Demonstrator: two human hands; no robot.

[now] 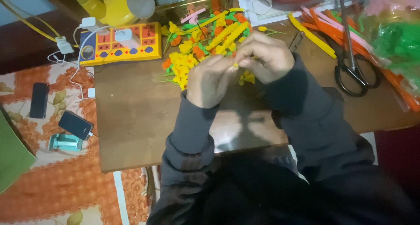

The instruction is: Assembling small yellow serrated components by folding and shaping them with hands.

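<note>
Dark sleeves rise to left hand (210,80) and right hand (267,58), both pinching a yellow stem (236,65).

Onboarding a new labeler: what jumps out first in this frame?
Dead centre, the left hand and right hand pinch a small yellow piece between them. Just behind lies a bright heap of yellow, orange and green craft flowers on the brown board. Black scissors lie at the right beside orange and pink strips.
</note>
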